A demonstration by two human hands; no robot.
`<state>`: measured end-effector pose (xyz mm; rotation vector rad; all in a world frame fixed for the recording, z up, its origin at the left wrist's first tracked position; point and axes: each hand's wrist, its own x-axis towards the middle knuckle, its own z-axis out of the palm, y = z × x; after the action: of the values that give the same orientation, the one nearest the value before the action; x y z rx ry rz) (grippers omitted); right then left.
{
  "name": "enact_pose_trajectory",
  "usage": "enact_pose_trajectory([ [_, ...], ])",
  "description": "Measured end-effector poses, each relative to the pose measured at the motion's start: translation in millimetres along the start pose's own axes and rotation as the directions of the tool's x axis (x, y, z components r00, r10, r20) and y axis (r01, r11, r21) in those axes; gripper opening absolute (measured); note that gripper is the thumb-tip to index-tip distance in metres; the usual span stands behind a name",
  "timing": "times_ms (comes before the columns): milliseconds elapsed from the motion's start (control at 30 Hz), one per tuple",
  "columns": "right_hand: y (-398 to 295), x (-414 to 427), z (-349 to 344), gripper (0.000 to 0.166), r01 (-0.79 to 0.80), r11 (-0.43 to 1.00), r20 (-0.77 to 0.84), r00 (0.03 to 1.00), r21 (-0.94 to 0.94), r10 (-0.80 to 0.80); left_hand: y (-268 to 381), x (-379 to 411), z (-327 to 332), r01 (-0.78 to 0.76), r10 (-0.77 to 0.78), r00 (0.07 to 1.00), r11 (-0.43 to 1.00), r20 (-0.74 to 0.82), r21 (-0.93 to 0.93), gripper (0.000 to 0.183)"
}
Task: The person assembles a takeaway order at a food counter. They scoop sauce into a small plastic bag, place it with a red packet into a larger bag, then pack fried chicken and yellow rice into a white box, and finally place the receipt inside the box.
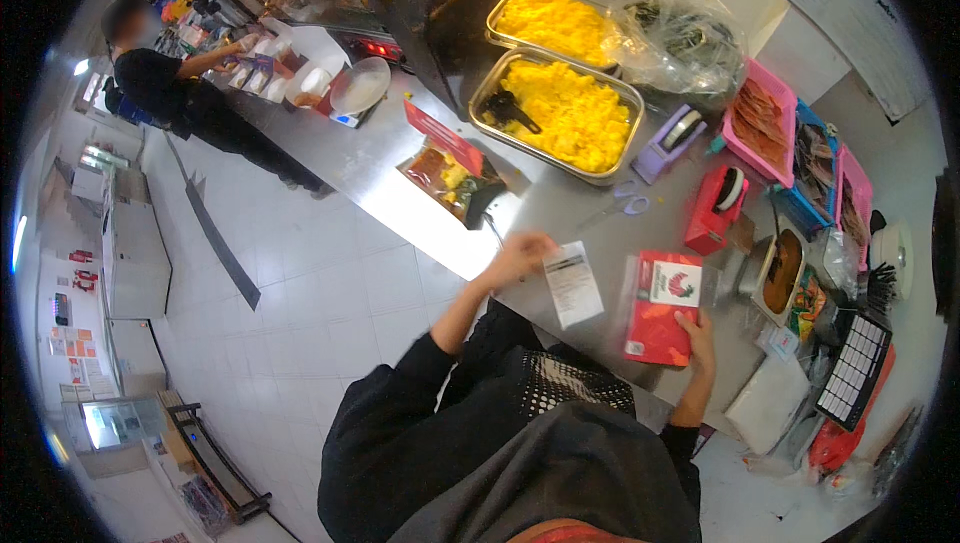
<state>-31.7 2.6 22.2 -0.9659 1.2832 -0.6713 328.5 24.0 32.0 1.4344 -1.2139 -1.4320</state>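
My left hand (pixel 527 256) pinches the upper left corner of a white printed paper slip (pixel 574 285), which hangs over the steel counter's front edge. With my right hand (pixel 698 338) I grip the lower right edge of a red printed cardboard sleeve (pixel 656 336), which carries a white panel with a red picture. Beyond my left hand lies a filled food tray (pixel 442 175), showing brown, yellow and green food, with a red card (pixel 444 136) standing along its far side. Lilac-handled scissors (pixel 632 200) rest between the slip and the purple tape dispenser (pixel 667 144).
Two steel pans of scrambled egg (pixel 566 119) (pixel 555 21) stand at the back. A red tape dispenser (pixel 716 209), a pink basket (pixel 761 122) and a steel pan of brown sauce (pixel 781 273) line the right. A co-worker (pixel 180 92) stands far left at the counter.
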Motion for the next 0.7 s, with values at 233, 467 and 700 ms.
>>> enact_pose_trajectory([
  [233,-54,-4,179,0.025,0.515,0.517,0.01,0.714,-0.684,-0.7,-38,16,-256,0.019,0.384,0.773,0.782,-0.505,0.623,0.028],
  [467,-86,111,375,0.073,0.728,0.482,-0.104,0.499,-0.489,-0.86,7,75,-212,-0.157,0.559,0.66,0.756,-0.502,0.636,0.04],
  [700,-124,138,377,0.094,0.605,0.638,-0.203,0.63,-0.476,-0.75,24,67,-243,-0.15,0.382,0.793,0.877,-0.474,0.457,0.052],
])
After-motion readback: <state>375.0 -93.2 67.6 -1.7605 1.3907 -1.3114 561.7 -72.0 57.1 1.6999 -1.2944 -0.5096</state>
